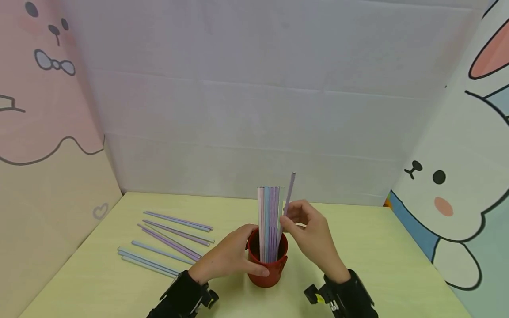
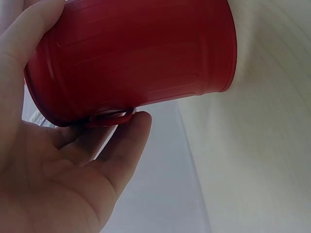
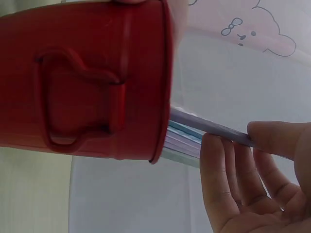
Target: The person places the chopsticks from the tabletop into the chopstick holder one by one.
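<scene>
A small red metal bucket point(image 1: 267, 279) stands upright on the table, holding a bunch of pastel straws point(image 1: 268, 221) in pink, blue and purple. My left hand point(image 1: 228, 254) grips the bucket from its left side, thumb across the front; in the left wrist view, fingers point(image 2: 131, 145) touch its side handle. My right hand point(image 1: 312, 232) pinches a purple straw point(image 1: 290, 190) between thumb and fingers. That straw leans right, its lower end inside the bucket's mouth. The right wrist view shows the held straw point(image 3: 214, 127) beside the bunch and another side handle point(image 3: 48, 102) hanging on the bucket.
Several more straws, purple ones point(image 1: 171, 242) and blue ones point(image 1: 147, 261), lie loosely fanned on the pale yellow table point(image 1: 377, 265), left of the bucket. A white wall point(image 1: 238, 115) closes the back, with cartoon-printed panels on both sides.
</scene>
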{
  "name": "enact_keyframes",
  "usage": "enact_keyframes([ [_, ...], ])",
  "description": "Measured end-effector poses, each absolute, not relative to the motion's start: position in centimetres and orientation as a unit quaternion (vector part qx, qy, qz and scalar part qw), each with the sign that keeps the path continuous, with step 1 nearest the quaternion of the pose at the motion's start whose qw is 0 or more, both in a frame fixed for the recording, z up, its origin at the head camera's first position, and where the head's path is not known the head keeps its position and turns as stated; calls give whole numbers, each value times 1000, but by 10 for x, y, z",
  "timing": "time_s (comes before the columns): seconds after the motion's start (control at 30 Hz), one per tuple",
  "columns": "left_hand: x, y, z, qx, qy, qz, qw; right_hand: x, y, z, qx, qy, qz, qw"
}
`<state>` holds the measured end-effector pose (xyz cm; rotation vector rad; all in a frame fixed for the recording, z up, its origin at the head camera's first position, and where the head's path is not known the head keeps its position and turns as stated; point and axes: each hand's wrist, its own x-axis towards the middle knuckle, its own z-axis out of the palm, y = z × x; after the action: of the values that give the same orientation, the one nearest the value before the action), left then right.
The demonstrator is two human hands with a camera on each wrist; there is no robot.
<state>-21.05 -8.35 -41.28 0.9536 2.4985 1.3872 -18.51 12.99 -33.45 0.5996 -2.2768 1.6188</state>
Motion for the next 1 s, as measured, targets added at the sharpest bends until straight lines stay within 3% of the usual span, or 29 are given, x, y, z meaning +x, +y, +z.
enact_keyframes([
  [0.3,-211,-84,-414,317,838,440,59,-213,137,-376,208,-809,531,141],
  [1.0,-212,-85,-414,306,846,432,65,-220,143,-381,178,-861,448,159],
])
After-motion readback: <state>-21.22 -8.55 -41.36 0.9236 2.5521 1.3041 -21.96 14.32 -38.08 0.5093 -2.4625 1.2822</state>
